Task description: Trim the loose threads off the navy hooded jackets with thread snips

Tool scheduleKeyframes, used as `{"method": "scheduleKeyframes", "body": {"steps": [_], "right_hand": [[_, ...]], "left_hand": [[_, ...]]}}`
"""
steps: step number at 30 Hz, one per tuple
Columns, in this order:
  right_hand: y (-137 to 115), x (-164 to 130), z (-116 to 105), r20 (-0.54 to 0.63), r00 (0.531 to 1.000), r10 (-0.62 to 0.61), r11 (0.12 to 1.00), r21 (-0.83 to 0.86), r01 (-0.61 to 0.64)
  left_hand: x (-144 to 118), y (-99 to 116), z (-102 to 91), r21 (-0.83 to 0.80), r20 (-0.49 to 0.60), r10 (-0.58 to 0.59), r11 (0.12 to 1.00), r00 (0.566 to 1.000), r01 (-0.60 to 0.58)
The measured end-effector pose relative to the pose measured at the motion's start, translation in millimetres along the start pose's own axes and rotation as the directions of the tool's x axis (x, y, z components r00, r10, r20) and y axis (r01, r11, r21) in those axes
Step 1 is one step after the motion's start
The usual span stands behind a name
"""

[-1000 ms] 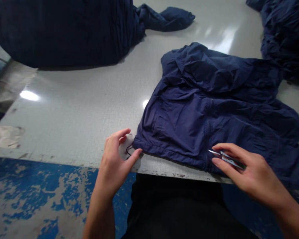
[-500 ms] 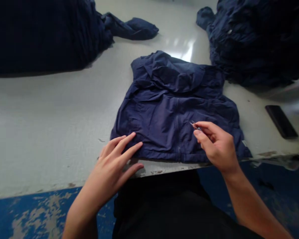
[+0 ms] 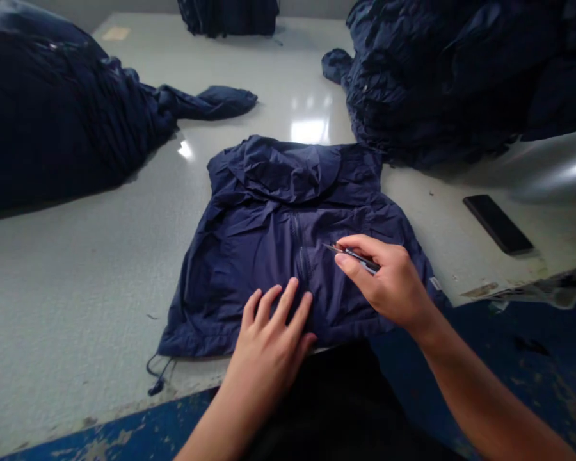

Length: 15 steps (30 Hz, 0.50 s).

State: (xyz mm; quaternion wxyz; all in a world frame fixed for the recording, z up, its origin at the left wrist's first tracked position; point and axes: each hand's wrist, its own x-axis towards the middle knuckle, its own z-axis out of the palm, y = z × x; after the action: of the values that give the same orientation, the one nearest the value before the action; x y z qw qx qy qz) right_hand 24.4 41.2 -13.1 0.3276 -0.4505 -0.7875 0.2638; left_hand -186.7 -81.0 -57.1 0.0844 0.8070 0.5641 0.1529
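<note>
A navy zip-front jacket (image 3: 240, 256) lies folded on the table in front of me, its hood bunched at the far end. My left hand (image 3: 273, 336) rests flat on its lower part with the fingers spread, just left of the zip (image 3: 299, 250). Between the thumb and fingers of my right hand (image 3: 386, 278) is a pair of small thread snips (image 3: 362, 259), its thin metal tip pointing left above the fabric. The handle is partly hidden by my fingers. A drawcord (image 3: 157, 384) hangs from the jacket's lower left corner.
Large heaps of navy garments stand at the left (image 3: 52, 121) and the back right (image 3: 427, 83). Another dark stack (image 3: 230, 16) sits at the far end of the pale table (image 3: 77, 282). A black phone (image 3: 499, 224) lies to the right, near papers (image 3: 547, 291) at the edge.
My left hand has moved from the jacket's left hem onto its lower middle. The jacket now reaches nearer to me, with its drawcord showing. My view has tilted up and turned right.
</note>
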Motion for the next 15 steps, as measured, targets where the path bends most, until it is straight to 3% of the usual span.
{"method": "scheduleKeyframes", "body": {"steps": [2, 4, 6, 9, 12, 15], "right_hand": [[-4.0, 13.4, -2.5, 0.062, 0.996, -0.062, 0.998, -0.027, 0.064], [-6.5, 26.6, 3.7, 0.137, 0.983, -0.121, 0.992, -0.030, 0.126], [-6.6, 37.7, 20.1, 0.237, 0.952, -0.191, 0.980, -0.008, 0.199], [0.1, 44.9, 56.1, 0.353, 0.895, -0.272, 0.959, 0.017, 0.284], [13.4, 40.4, 85.2, 0.338, 0.884, -0.323, 0.938, -0.010, 0.346], [20.9, 33.4, 91.7, 0.295, 0.887, -0.355, 0.928, -0.004, 0.373]], "left_hand": [[-1.9, 2.9, -6.9, -0.105, 0.060, 0.099, 0.990, 0.993, -0.092], [-2.9, -9.2, -20.2, -0.206, 0.036, 0.111, 0.973, 0.993, -0.101], [-6.6, -35.9, -33.5, -0.154, -0.024, -0.045, 0.987, 0.999, 0.041], [-25.3, -84.5, -43.5, 0.020, -0.046, -0.286, 0.958, 0.957, 0.288], [-51.4, -114.8, -41.5, 0.002, -0.012, -0.342, 0.940, 0.940, 0.342], [-67.1, -118.9, -39.0, -0.083, -0.041, -0.342, 0.937, 0.939, 0.338]]}}
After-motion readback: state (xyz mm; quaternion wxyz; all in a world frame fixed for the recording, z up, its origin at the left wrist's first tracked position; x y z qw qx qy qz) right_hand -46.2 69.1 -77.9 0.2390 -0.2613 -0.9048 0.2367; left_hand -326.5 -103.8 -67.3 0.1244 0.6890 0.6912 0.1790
